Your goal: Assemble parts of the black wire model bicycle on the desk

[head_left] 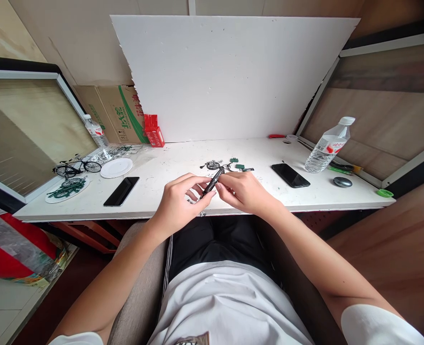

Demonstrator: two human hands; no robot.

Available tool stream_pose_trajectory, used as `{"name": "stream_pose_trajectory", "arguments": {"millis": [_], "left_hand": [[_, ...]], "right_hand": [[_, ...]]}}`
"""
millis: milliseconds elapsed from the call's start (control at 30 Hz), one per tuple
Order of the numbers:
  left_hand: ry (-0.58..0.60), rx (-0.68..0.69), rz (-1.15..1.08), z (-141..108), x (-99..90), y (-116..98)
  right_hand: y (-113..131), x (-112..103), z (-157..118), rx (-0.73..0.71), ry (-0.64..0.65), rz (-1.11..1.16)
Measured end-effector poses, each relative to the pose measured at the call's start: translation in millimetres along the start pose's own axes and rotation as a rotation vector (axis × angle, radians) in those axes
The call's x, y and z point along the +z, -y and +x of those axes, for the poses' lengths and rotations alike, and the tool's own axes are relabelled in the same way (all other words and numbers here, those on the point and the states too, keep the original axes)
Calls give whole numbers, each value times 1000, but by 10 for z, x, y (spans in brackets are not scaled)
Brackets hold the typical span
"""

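Left hand, right hand: grips closed on black tool, near surface edge. Phone well apart. Carton: Chinese lettering.

This is an ordinary room with a small corner for handwork; I cannot tell whether it belongs to a home or to a workshop. The long white surface carries small black and green parts, and at its left side stands a black miniature bicycle. A large white board leans behind like a simple screen, beside a printed brown cardboard box. More everyday are the clear plastic water bottle, the flat black smartphone and the grey fabric-covered chair.
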State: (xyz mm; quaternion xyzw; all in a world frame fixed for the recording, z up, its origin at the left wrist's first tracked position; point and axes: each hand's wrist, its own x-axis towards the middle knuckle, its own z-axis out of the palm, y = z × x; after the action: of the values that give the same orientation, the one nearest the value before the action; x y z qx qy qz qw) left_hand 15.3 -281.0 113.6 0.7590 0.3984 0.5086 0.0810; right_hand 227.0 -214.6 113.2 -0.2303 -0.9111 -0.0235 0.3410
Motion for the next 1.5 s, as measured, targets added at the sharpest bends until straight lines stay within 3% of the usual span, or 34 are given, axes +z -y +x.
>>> {"name": "stream_pose_trajectory", "arguments": {"millis": [700, 1133, 1367, 1500], "left_hand": [[6, -1, 5, 2, 0, -7], [5, 14, 13, 2, -5, 5], [-14, 12, 61, 4, -18, 7], [0, 23, 80, 11, -21, -2]], "right_hand": [[6, -26, 3, 21, 77, 30], [-22, -18, 1, 27, 22, -30], [-76, 24, -16, 221, -165, 81], [-93, 40, -18, 231, -220, 178]]}}
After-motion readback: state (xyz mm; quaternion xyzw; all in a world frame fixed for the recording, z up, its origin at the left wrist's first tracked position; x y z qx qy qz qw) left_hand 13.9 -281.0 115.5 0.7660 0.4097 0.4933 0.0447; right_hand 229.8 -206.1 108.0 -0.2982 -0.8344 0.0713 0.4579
